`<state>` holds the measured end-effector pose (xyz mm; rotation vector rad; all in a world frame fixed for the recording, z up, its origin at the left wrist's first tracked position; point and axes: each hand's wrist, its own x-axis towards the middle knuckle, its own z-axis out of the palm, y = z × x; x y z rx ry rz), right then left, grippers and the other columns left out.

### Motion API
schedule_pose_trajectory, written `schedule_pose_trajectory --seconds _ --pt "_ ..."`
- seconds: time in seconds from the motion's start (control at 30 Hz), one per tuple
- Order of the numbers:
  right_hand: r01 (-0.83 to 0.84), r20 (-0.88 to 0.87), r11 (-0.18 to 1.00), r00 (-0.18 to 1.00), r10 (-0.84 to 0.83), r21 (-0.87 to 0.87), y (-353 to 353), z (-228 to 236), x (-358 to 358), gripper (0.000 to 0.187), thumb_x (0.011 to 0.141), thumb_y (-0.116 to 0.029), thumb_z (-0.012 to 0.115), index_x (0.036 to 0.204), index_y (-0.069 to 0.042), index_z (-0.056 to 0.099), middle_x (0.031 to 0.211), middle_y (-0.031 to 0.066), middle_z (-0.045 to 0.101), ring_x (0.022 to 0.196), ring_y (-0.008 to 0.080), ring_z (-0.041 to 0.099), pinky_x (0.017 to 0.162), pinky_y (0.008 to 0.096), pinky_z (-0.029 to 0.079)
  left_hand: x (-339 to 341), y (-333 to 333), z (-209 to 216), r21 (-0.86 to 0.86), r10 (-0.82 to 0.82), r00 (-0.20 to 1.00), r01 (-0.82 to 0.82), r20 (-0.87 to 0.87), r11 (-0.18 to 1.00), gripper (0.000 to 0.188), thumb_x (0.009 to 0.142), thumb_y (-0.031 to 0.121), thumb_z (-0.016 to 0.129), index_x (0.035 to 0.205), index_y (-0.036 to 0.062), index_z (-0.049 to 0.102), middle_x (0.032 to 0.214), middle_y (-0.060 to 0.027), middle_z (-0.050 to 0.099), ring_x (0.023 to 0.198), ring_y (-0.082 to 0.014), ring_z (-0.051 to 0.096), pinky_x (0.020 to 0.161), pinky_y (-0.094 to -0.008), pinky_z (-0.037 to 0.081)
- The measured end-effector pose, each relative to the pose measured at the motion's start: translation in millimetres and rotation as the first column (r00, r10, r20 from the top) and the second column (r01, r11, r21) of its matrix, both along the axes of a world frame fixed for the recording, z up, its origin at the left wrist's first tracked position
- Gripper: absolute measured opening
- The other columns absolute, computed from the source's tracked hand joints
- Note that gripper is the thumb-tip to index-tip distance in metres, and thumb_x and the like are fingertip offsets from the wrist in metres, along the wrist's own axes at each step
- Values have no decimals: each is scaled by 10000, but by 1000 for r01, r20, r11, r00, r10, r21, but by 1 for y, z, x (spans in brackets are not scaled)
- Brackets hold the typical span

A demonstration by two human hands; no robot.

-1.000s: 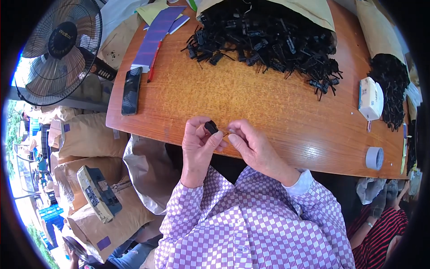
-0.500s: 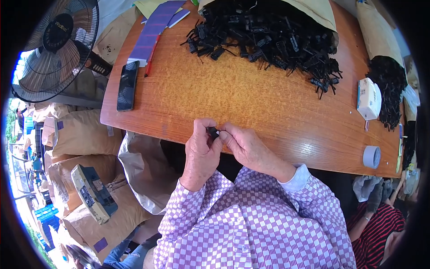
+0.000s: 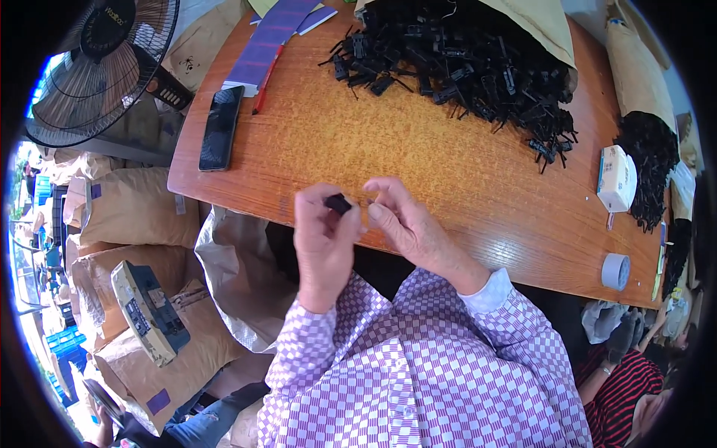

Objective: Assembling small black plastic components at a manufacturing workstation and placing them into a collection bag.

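Head view looks down on a person in a purple-and-white checked shirt (image 3: 388, 373), whose two hands are raised above the near edge of a brown wooden table (image 3: 358, 142). The left hand (image 3: 323, 250) grips a small black part (image 3: 338, 204) between its thumb and curled fingers, the piece showing at the top of the grasp. The right hand (image 3: 414, 233) is just beside it, slightly apart, with the thumb and forefinger bent toward the left hand; whether they pinch anything small cannot be told.

Beyond the hands, a heap of similar black parts (image 3: 463, 71) spills from the mouth of a large paper sack (image 3: 534, 26) onto the far side of the table. On the left lie a dark phone (image 3: 221, 128), some purple sheets (image 3: 272, 45) and a red pen (image 3: 269, 80) alongside them. Toward the right edge are a white packet (image 3: 615, 179), a grey roll of tape (image 3: 615, 271) nearer the person, and another black heap (image 3: 647, 160) at the opening of a second sack (image 3: 639, 71).

A fan (image 3: 101, 71) stands past the table's left side. Below it are stacked brown sacks (image 3: 138, 205), with a beige-and-dark device (image 3: 149, 313) resting on the lower ones. A pale bag (image 3: 224, 276) hangs open near the table's front. At the lower right, a co-worker in a red-and-black striped top (image 3: 624, 396) is partly visible.
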<state>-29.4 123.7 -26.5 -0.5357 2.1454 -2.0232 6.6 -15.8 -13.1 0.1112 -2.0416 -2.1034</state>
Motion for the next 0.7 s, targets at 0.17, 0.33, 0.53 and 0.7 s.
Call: schedule_pose_trajectory --seconds 0.17,0.33,0.53,0.7 --pt "-101 447 959 869 214 -264 20 -2 -3 133 963 -161 545 1043 -55 541 791 -8 573 510 14 440 441 159 335 2 -5 16 507 -163 964 35 210 861 335 956 95 501 1280 55 425 931 -68 585 737 -125 586 657 -231 471" --pt "-126 418 911 858 298 -393 31 -3 -6 126 944 -143 576 1025 -49 555 790 -32 552 529 19 464 449 161 330 6 4 17 496 -349 898 183 267 849 381 988 140 441 1357 53 405 894 -55 578 661 -102 562 570 -201 431" --pt "-176 429 830 788 442 -530 48 7 -7 135 927 -146 607 1020 -53 577 781 -65 514 600 15 473 519 170 341 6 15 24 510 -537 793 348 287 787 402 973 180 480 1342 36 412 879 -76 606 571 -78 522 467 -183 345" --pt "-194 281 927 915 289 -322 55 -9 -7 177 910 -174 639 1031 -56 588 776 -78 471 669 6 421 574 177 340 8 26 18 128 -418 877 399 235 908 396 952 72 488 1340 32 422 990 -64 610 727 -87 573 602 -188 444"
